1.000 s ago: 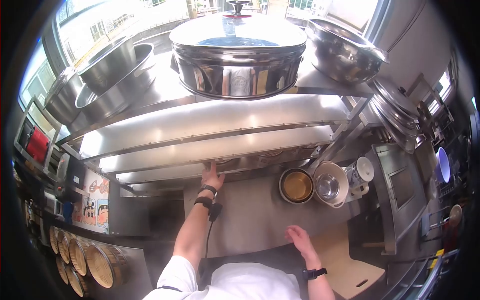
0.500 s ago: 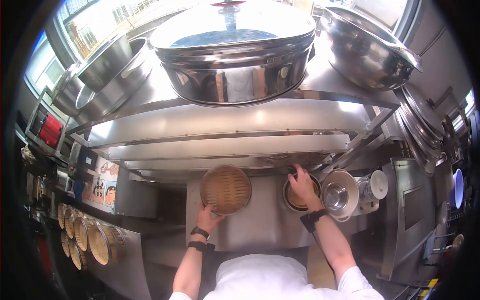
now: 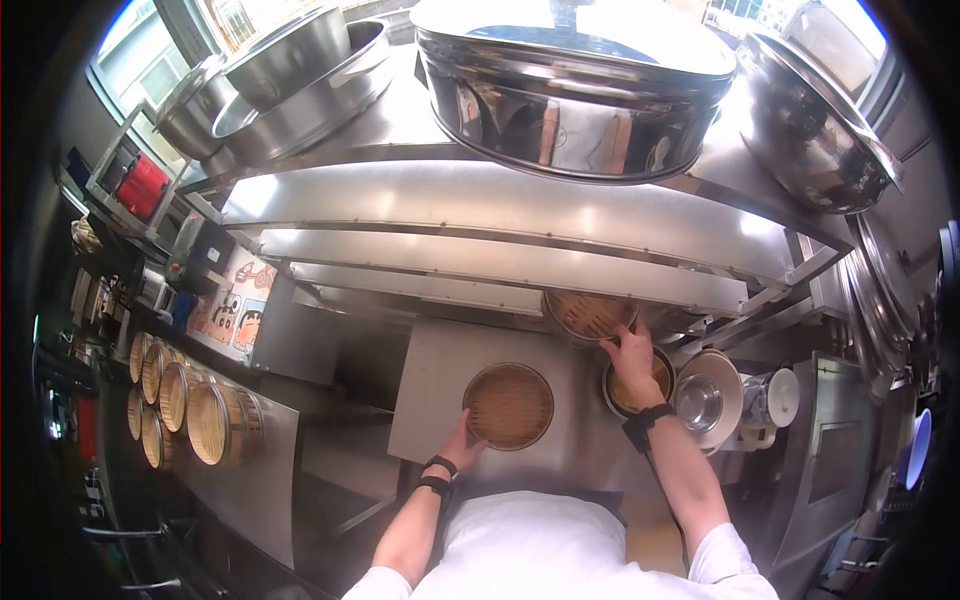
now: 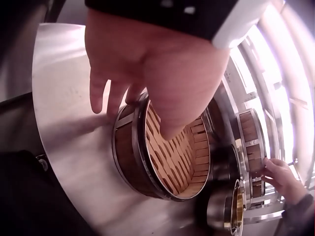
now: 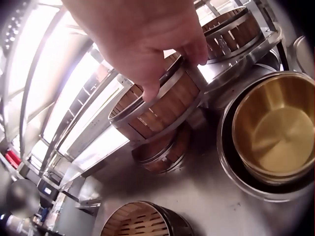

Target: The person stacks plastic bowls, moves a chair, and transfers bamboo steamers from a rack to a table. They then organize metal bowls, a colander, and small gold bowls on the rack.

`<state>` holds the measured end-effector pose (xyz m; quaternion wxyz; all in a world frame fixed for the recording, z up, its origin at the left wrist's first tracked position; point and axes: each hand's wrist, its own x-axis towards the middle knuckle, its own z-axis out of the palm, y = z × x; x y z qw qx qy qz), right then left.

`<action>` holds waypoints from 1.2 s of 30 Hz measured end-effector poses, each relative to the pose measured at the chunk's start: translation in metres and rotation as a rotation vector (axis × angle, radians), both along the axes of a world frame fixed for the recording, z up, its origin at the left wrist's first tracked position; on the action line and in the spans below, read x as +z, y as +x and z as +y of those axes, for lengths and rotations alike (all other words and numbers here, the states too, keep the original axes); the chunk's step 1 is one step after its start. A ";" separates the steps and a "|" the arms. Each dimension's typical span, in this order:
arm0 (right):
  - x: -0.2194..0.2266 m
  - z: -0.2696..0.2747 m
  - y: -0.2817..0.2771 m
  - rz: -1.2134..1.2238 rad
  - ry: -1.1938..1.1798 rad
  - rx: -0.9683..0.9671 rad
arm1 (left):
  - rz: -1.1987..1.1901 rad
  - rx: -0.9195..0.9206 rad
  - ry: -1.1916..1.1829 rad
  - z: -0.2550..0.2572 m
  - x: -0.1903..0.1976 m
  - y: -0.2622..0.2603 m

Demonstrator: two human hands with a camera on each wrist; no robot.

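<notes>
On the metal counter point(image 3: 425, 375) sits a round bamboo steamer basket point(image 3: 510, 405) with a slatted base and a metal-banded rim. My left hand point(image 3: 462, 443) holds its near left side; in the left wrist view the thumb is inside the rim and the fingers lie outside. Under the shelf edge, my right hand point(image 3: 634, 360) grips a second steamer basket point(image 3: 590, 312) by its rim. The right wrist view shows this second basket point(image 5: 162, 110) tilted, with thumb and fingers on either side of its wall. Another basket point(image 5: 165, 152) appears below it there.
Beneath my right hand stands a gold-coloured pot point(image 5: 275, 128) inside a larger one. A pale colander point(image 3: 725, 400) with a metal bowl is right of it. Steamer baskets point(image 3: 210, 420) lie on their sides at left. A large lidded steamer point(image 3: 580, 110) stands on the shelf above.
My left hand came back from under the shelf with a steamer basket, which is now lower on the counter. My right hand reached forward and took hold of another basket.
</notes>
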<state>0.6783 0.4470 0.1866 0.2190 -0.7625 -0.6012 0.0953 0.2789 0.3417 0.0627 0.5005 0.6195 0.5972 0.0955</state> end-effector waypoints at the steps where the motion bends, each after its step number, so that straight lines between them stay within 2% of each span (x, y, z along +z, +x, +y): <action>1: 0.002 -0.016 -0.008 0.001 -0.007 0.003 | -0.118 0.109 -0.030 -0.002 -0.004 -0.002; 3: 0.007 -0.047 -0.031 0.066 0.162 0.144 | -0.083 0.160 -0.084 0.000 -0.008 -0.009; 5: 0.008 -0.074 -0.056 0.083 0.166 0.190 | -0.051 0.206 -0.131 0.012 -0.014 -0.014; 7: 0.009 -0.099 -0.081 0.099 0.160 0.232 | -0.412 0.466 -0.443 0.020 -0.019 -0.018; 8: 0.011 -0.110 -0.095 0.094 0.097 0.277 | -0.412 0.461 -0.447 0.021 -0.019 -0.019; 10: 0.006 -0.128 -0.117 0.088 0.035 0.316 | -0.457 0.563 -0.487 0.028 -0.014 -0.019; 11: -0.005 -0.136 -0.128 0.094 -0.007 0.309 | -0.458 0.557 -0.488 0.034 -0.011 -0.018; 13: -0.028 -0.151 -0.141 0.077 -0.067 0.304 | -0.489 0.413 -0.416 0.040 -0.010 -0.018; 14: -0.036 -0.159 -0.142 0.076 -0.069 0.303 | -0.490 0.413 -0.418 0.038 -0.012 -0.015; 16: -0.039 -0.166 -0.148 0.085 -0.101 0.264 | -0.301 0.415 -0.251 0.035 -0.019 -0.008; 20: -0.037 -0.168 -0.148 0.173 -0.149 0.244 | -0.273 0.262 -0.135 0.035 -0.020 -0.010; 22: -0.047 -0.163 -0.148 0.416 -0.080 0.037 | -0.146 0.209 -0.086 0.038 -0.016 -0.009; 23: -0.052 -0.159 -0.147 0.414 -0.078 0.036 | -0.148 0.207 -0.084 0.040 -0.014 -0.009; 25: -0.067 -0.150 -0.144 0.505 -0.208 -0.093 | -0.105 0.010 -0.026 0.043 -0.011 -0.008; 26: -0.072 -0.145 -0.143 0.506 -0.203 -0.096 | -0.104 0.005 -0.022 0.043 -0.009 -0.008; 28: -0.082 -0.133 -0.141 0.694 -0.359 -0.160 | -0.130 0.014 -0.044 0.041 -0.003 -0.008; 29: -0.099 -0.131 -0.141 0.698 -0.354 -0.158 | -0.127 0.012 -0.038 0.040 0.001 -0.007; 31: -0.160 -0.131 -0.134 0.859 -0.279 -0.180 | -0.062 0.050 -0.053 0.038 0.013 -0.004; 36: -0.171 -0.133 -0.136 0.967 -0.282 -0.301 | -0.240 0.053 -0.093 0.043 -0.012 -0.006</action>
